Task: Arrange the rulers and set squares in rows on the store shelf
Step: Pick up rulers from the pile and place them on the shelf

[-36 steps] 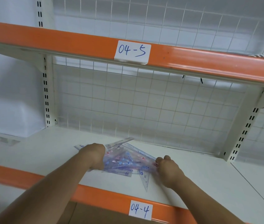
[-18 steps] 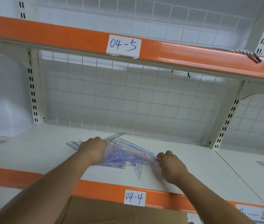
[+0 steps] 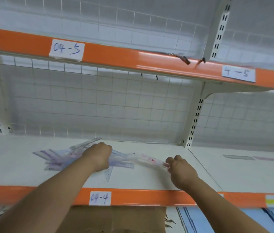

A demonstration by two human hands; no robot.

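A loose pile of clear plastic rulers and set squares [image 3: 57,157] with blue and pink print lies on the white shelf [image 3: 15,165] marked 04-4. My left hand [image 3: 98,157] rests on the pile's right part, fingers curled down over it. My right hand [image 3: 180,170] pinches the near end of one clear ruler with pink marks [image 3: 151,160], drawn out to the right of the pile. A pointed set square [image 3: 108,174] sticks out toward the front edge below my left hand.
A wire grid backs the shelf [image 3: 99,106]. A slotted upright [image 3: 194,118] divides this bay from the right bay, where flat rulers [image 3: 238,157] lie. The orange shelf 04-5 [image 3: 133,56] hangs overhead. A cardboard box [image 3: 116,219] sits below the front edge.
My right hand has pulled one ruler out of the pile toward the right. The left hand stays on the pile. The view has shifted right.
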